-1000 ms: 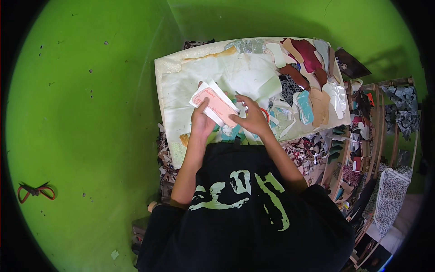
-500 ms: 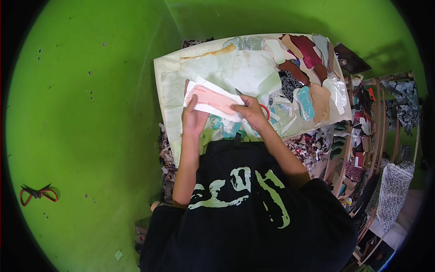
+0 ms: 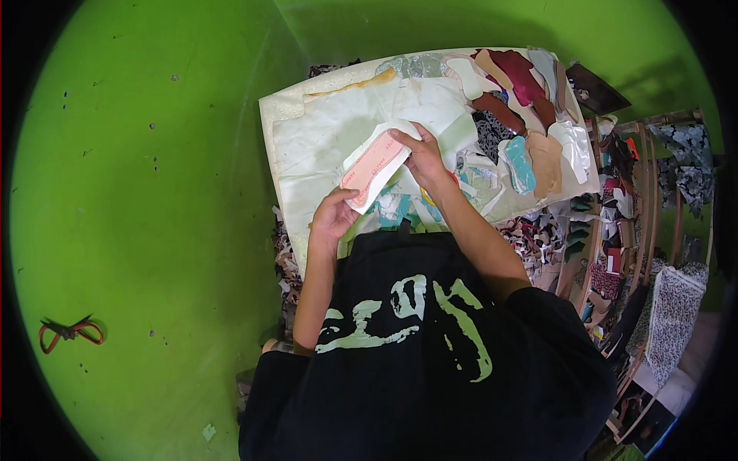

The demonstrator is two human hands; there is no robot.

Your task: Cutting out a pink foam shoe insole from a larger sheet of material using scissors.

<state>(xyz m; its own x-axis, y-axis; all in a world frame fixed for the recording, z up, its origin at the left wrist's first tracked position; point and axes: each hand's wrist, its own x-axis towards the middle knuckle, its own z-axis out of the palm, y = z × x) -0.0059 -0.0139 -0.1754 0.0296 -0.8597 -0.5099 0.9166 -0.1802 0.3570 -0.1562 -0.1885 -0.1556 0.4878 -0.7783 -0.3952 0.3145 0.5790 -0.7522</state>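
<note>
Between my two hands, above the table, is a white sheet with a pink insole-shaped panel (image 3: 378, 160) marked in red. My left hand (image 3: 335, 215) pinches its near lower end, thumb on top. At the far upper end, my right hand (image 3: 425, 159) grips it the same way, the fingers hidden underneath. The sheet is tilted, its right end farther from me. Beneath it lie a large white sheet (image 3: 315, 146) and teal and white scraps (image 3: 393, 207). Something with a red and yellow rim shows partly behind my right wrist.
On the table's right lie brown, maroon and white cut pieces (image 3: 526, 77), a teal insole shape (image 3: 521, 165) and a tan one (image 3: 544, 165). A wooden rack (image 3: 646, 200) with fabrics stands at the right. Red-handled snips (image 3: 71, 332) hang on the green wall (image 3: 154, 230).
The sheet has turned so its right end points away from me. My right hand has moved up and farther away; my left hand has moved slightly right and nearer.
</note>
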